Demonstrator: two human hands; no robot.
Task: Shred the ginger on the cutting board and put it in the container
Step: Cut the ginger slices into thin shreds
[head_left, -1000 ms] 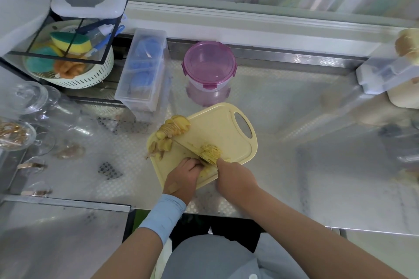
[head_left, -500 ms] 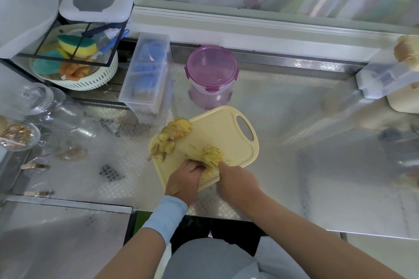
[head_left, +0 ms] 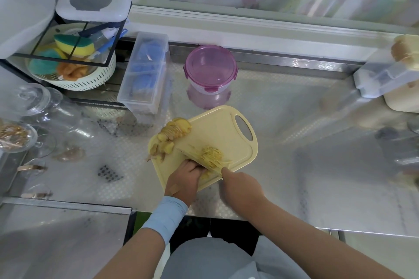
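Observation:
A pale yellow cutting board (head_left: 217, 129) lies on the steel counter. A heap of ginger slices (head_left: 174, 132) sits at its far left corner. A small pile of ginger shreds (head_left: 210, 155) lies near the board's middle. My right hand (head_left: 240, 188) grips a knife (head_left: 192, 156) whose blade runs left across the board beside the shreds. My left hand (head_left: 184, 179) holds down ginger at the near edge, fingers curled against the blade. A round container with a pink lid (head_left: 210, 68) stands shut behind the board.
A clear box with blue contents (head_left: 145, 72) stands left of the container. A slotted basket of sponges (head_left: 74, 70) sits under a black rack at the far left. Glass jars (head_left: 31, 106) crowd the left edge. White appliances (head_left: 390, 75) stand at the far right.
The knife blade has come back into sight, lying across the board beside the shreds. The shred pile looks slightly larger. Both hands stay at the board's near edge.

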